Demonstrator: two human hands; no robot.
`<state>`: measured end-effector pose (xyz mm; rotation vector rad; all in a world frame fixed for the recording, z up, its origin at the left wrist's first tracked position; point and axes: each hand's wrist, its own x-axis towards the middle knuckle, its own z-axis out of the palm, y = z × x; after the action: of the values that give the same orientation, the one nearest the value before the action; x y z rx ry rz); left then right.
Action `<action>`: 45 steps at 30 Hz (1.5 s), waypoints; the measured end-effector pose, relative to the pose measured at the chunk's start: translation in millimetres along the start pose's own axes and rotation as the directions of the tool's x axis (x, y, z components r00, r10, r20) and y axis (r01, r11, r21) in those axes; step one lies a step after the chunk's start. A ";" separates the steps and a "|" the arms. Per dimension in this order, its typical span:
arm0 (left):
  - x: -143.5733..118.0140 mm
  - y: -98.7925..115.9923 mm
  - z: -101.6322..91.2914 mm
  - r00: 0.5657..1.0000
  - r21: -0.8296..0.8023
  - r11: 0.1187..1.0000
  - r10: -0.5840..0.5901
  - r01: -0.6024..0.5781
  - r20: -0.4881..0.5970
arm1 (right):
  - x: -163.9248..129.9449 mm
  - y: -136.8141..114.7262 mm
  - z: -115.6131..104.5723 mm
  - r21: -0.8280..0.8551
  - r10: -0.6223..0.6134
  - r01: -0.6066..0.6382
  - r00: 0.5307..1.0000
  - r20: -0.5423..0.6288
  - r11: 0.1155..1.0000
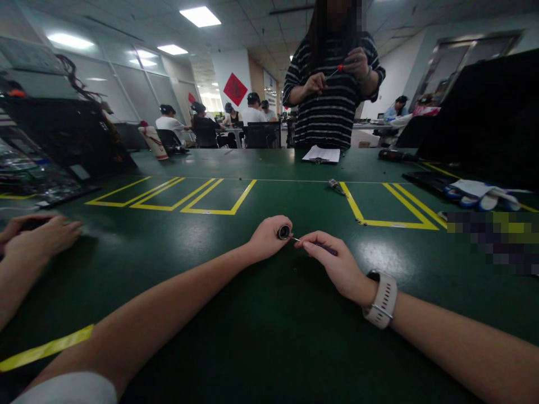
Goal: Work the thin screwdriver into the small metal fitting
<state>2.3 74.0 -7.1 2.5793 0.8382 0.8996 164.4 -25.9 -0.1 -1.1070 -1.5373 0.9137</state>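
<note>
My left hand (266,238) rests on the green table (236,314) and grips a small round metal part (284,232) between thumb and fingers. My right hand (333,262), with a white watch on the wrist, holds a thin dark screwdriver (323,247) like a pen. Its metal tip touches the round part. Both forearms lie on the table.
A co-worker's hand (40,234) lies on the table at the far left. A person in a striped shirt (330,95) stands across the table holding a red-tipped tool. A paper sheet (321,154), a small metal piece (336,186), white-blue gloves (480,194) and open dark cases sit around.
</note>
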 end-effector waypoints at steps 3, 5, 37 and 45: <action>-0.7 -0.4 0.0 1.000 0.011 1.000 -0.003 0.003 0.003 | 0.7 2.9 -1.1 0.031 0.023 -0.023 1.000 0.008 0.999; -1.0 -0.7 0.2 1.000 0.014 1.000 -0.007 0.007 0.003 | 1.1 5.2 -1.2 0.062 0.023 -0.024 1.000 0.016 0.998; -0.8 -1.3 -0.2 0.998 0.074 0.996 0.038 -0.042 0.045 | 0.0 7.2 -2.2 0.157 0.016 -0.015 1.000 -0.006 0.987; -1.5 -1.8 -0.1 0.999 0.041 0.999 0.031 -0.032 0.022 | 1.0 10.4 -1.8 0.205 0.039 -0.039 0.999 0.007 0.978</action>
<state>0.5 74.5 -8.5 2.6402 0.8214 0.8704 168.2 -21.7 -9.1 -0.9900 -1.3930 1.0759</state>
